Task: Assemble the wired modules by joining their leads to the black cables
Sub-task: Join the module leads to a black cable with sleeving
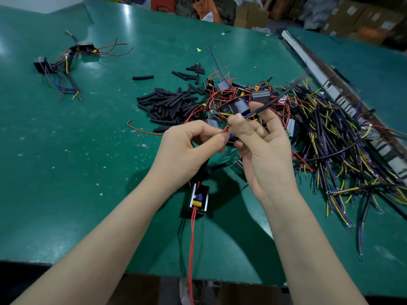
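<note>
My left hand pinches a thin red lead at its fingertips. That lead belongs to a small black module hanging below my hands, with red wires trailing down past the table edge. My right hand grips a black cable whose yellow and blue cores stick out to the left over my fingers. The fingertips of both hands meet at the wire ends. A heap of modules with red leads lies just behind my hands.
A pile of short black sleeve pieces lies on the green table at centre. A large tangle of black cables with yellow and purple cores fills the right side. Joined assemblies sit far left. A metal rail runs along the right.
</note>
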